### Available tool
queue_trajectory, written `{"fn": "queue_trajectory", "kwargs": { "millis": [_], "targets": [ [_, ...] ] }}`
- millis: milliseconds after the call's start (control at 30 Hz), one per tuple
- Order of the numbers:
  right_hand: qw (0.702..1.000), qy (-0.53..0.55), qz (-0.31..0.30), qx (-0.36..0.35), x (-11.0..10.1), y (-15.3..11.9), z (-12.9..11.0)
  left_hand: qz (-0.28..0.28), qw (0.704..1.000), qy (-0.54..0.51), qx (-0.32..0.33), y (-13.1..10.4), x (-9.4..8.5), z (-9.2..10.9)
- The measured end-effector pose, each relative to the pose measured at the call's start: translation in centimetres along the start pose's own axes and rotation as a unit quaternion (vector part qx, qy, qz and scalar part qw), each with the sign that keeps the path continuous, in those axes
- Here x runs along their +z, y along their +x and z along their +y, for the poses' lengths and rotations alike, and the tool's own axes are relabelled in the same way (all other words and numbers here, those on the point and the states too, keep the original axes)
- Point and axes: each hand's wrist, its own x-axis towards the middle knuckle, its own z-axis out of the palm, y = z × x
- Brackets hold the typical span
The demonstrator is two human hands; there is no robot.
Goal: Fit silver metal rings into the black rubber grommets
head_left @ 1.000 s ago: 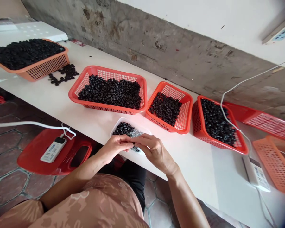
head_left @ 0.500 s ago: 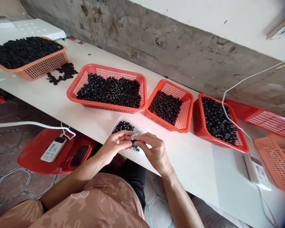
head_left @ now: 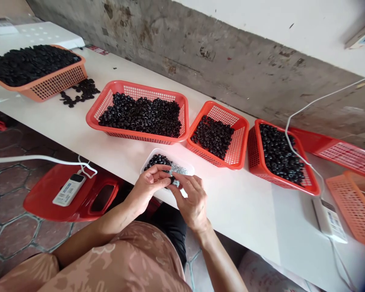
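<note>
Over the near edge of the table, my left hand [head_left: 146, 187] pinches a small black ring-shaped part [head_left: 172, 179] between thumb and fingertips. My right hand [head_left: 192, 199] meets it from the other side, thumb and index finger closed on the same part. Just beyond and below the fingers stands a translucent plastic tray [head_left: 191, 165]. Its left side holds round black parts [head_left: 159, 160], its right side tiny shiny silver pieces [head_left: 179, 168]. My hands cover the tray's front.
Behind the tray stand a wide red basket [head_left: 136, 138], a smaller red basket [head_left: 240, 142] and another red basket [head_left: 255, 162], all holding black parts. An orange basket [head_left: 57, 83] heaped with black pieces is far left. A white cable [head_left: 301, 107] crosses the right side. A red stool [head_left: 45, 194] stands lower left.
My right hand has shifted slightly left and down, its fingers more bent around the black part. My left hand stays nearly in place, and more of the silver pieces shows.
</note>
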Motion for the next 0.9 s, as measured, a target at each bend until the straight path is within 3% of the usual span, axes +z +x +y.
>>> {"fn": "queue_trajectory", "kwargs": {
  "millis": [300, 433, 567, 700, 900],
  "targets": [
    [0.996, -0.076, 0.017, -0.047, 0.3, -0.4, 0.0, -0.058, 0.995, 0.074, -0.009, 0.2, -0.9, 0.1],
    [0.998, -0.043, 0.003, -0.041, 0.3, -0.5, 0.0, -0.066, 0.995, 0.072, -0.006, 0.4, -1.3, -0.2],
    [0.996, 0.069, 0.005, 0.049, 0.1, -0.2, -0.1, -0.07, 0.996, 0.042, -0.035, 0.4, -1.4, -0.4],
    [0.965, 0.203, 0.015, 0.164, -0.1, -0.2, 0.0, -0.044, 0.998, 0.003, -0.05, 0.4, -1.3, -0.2],
    [0.947, 0.253, 0.032, 0.197, 0.1, -0.3, 0.2, -0.01, 0.996, -0.062, -0.069, 0.4, -1.1, 0.3]
  ]
}}
